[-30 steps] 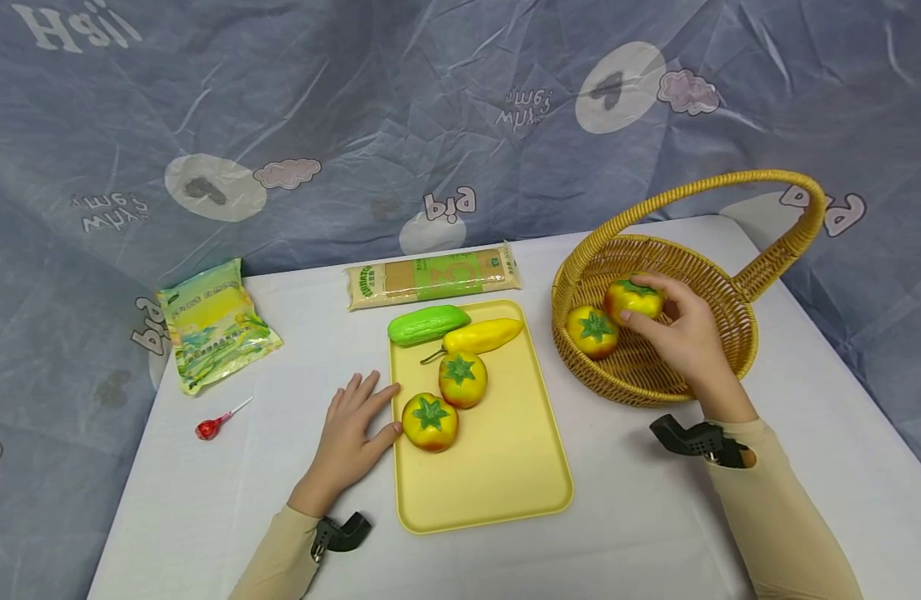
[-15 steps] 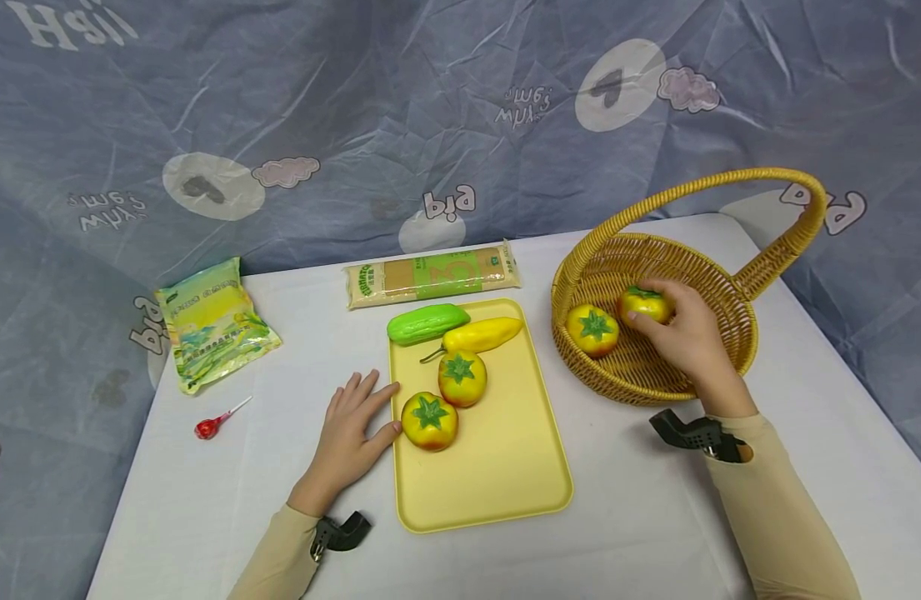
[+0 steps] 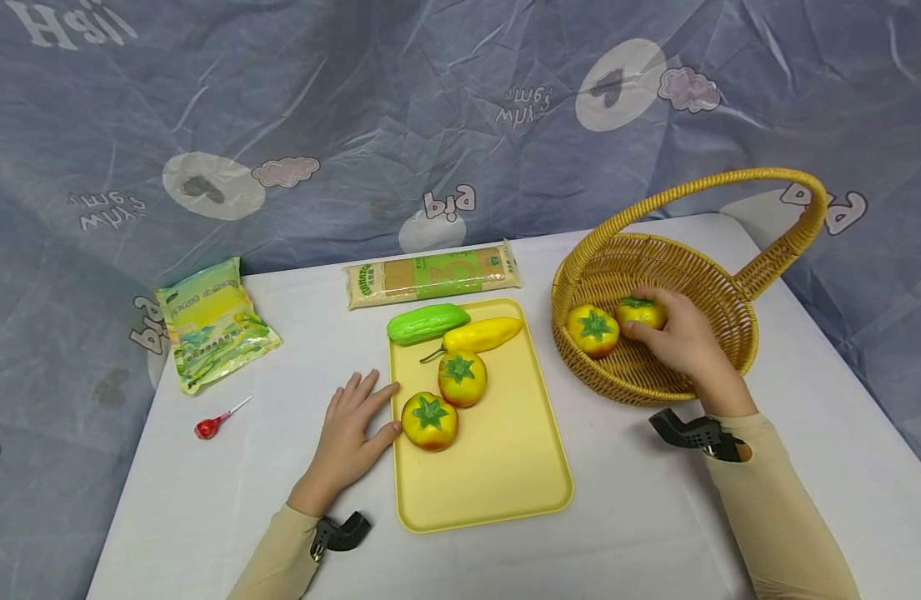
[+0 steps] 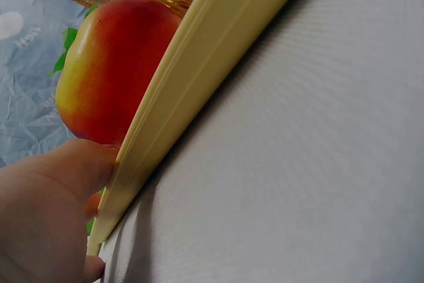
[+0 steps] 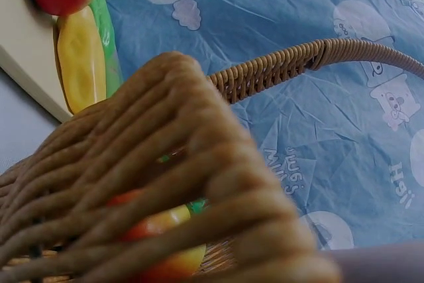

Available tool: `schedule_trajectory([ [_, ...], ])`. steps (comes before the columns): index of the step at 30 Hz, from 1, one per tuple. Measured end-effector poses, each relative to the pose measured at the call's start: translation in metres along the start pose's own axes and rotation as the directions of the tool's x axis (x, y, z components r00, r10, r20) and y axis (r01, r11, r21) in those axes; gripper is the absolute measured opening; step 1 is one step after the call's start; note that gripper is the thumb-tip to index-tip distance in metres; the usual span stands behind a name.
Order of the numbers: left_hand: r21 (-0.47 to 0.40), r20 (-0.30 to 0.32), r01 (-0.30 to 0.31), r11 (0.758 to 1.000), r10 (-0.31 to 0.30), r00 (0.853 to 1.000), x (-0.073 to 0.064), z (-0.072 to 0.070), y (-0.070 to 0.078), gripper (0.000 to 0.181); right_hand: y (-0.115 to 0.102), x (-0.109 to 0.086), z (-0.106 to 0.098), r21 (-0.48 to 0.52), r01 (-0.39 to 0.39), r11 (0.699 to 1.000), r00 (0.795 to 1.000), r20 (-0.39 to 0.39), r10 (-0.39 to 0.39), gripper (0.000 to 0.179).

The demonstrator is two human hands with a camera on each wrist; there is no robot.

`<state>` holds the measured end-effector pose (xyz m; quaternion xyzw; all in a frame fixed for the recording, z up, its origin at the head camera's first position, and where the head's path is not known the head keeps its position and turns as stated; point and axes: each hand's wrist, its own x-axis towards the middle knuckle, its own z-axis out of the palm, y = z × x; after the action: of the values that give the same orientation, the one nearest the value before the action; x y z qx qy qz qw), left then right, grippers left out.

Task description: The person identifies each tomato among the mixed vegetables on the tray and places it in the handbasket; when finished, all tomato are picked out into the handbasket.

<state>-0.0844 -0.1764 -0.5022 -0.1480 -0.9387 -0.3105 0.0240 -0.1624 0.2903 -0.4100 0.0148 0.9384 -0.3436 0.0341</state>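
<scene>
My right hand (image 3: pixel 685 337) reaches into the wicker basket (image 3: pixel 591 379) and grips a yellow-red toy persimmon (image 3: pixel 641 314) low inside, thumb in front and fingers behind. Beside it in the basket lies a second persimmon (image 3: pixel 593 331). In the right wrist view the basket's weave (image 5: pixel 199 157) mostly hides what the hand does. My left hand (image 3: pixel 347 437) rests with spread fingers at the left edge of the yellow tray (image 3: pixel 498 467), its thumb at the rim. Two more persimmons sit on the tray, the front one (image 3: pixel 430 422) right by that thumb and the other (image 3: pixel 463 378) behind it.
At the tray's far end lie a green cucumber (image 3: pixel 428 324) and a yellow pepper (image 3: pixel 483 335). Behind the tray is a noodle packet (image 3: pixel 433 277). A green-yellow bag (image 3: pixel 216 325) and a red lollipop (image 3: pixel 208 428) lie at left. The basket's tall handle (image 3: pixel 718 182) arches overhead.
The right hand has lowered the persimmon further into the basket, first slightly to the right, then down beside the other one. The left hand and the tray have stayed put.
</scene>
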Motion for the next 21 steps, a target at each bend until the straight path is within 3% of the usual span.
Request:
schedule_trajectory([
  [11, -0.002, 0.004, 0.004, 1.0, -0.004, 1.0, -0.001, 0.0, 0.0, 0.055, 0.009, 0.002, -0.009, 0.018, -0.057, 0.998, 0.988, 0.148, 0.054, 0.053],
  [16, 0.0, 0.007, 0.008, 1.0, -0.008, 1.0, -0.001, 0.0, 0.0, 0.055, 0.014, 0.002, -0.015, 0.029, -0.09, 0.995, 0.984, 0.154, 0.085, 0.053],
  [21, 0.003, 0.006, 0.006, 1.0, -0.007, 1.0, 0.0, 0.0, 0.0, 0.055, 0.018, 0.002, -0.017, 0.035, -0.072, 0.997, 0.992, 0.104, 0.068, 0.052],
])
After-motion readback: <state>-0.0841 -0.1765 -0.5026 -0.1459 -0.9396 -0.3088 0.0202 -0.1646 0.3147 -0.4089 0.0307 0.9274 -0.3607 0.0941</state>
